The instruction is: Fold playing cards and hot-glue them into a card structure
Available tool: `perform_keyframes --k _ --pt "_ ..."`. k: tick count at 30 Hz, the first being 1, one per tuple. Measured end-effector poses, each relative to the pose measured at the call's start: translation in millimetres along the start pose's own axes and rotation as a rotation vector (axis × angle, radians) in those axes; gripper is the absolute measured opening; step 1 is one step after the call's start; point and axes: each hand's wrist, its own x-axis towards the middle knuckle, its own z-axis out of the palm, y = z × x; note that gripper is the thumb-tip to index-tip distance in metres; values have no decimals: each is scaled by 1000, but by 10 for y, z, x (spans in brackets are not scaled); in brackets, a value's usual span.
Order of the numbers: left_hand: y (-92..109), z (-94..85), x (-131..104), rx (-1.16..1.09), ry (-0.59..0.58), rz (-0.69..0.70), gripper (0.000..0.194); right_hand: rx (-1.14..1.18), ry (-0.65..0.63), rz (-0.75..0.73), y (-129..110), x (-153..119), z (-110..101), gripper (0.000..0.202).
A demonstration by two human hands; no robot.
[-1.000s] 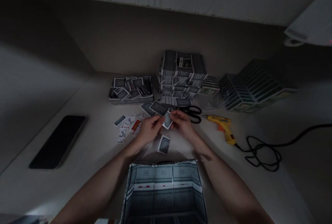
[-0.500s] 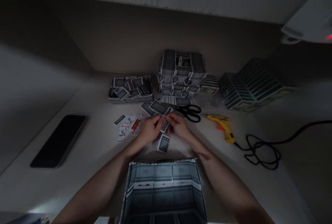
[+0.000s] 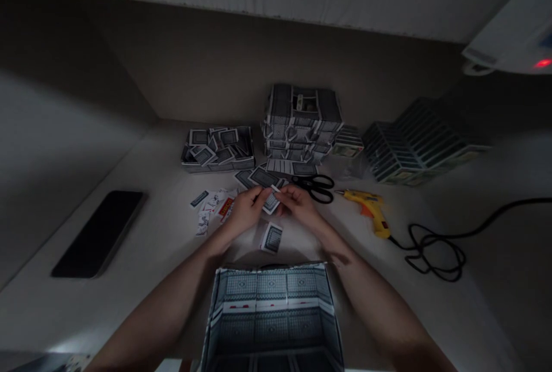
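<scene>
Both my left hand and my right hand are closed on one playing card, its patterned back facing up. They pinch it from either side, a little above the table. Just below it on the table lies another small card piece, patterned side up. Beyond my fingers, loose playing cards overlap in a spread. Nearest to me stands an open box made of playing cards, between my forearms. White card scraps and a red piece lie left of my left hand.
Black scissors and a yellow glue gun with a looped black cord lie to the right. A phone is at the left. At the back stand a card-filled tray, a stacked card structure and green-edged card stacks.
The held card has turned in my fingers and now shows more of its patterned back. My hands have stayed in nearly the same place.
</scene>
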Motion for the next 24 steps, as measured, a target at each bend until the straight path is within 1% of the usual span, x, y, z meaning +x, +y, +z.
perform_keyframes --k 5,8,10,12,15,17,19,22,24 --pt "-31 -35 12 -62 -75 -15 35 22 5 -1 -23 -26 5 27" --pt "-29 -39 13 -60 -140 -24 36 -22 75 -26 -30 -40 18 26" --pt "-23 -36 12 -40 -161 -22 38 -81 117 -40 -24 -41 24 26" --pt "-16 -32 9 -44 -139 -21 39 -114 137 -53 -10 -34 25 27" --pt "-5 -35 -3 -42 -68 -3 37 -103 164 -58 19 -18 21 30" --pt "6 -41 -13 10 -20 20 36 -91 169 -54 34 -10 20 31" --pt "19 -47 -23 68 13 41 36 -94 146 -53 38 -10 19 31" --pt "38 -51 -37 74 10 54 37 -128 80 -58 26 -17 10 30" --pt "45 -48 -50 20 -34 17 37 -146 40 -63 15 -19 -4 30"
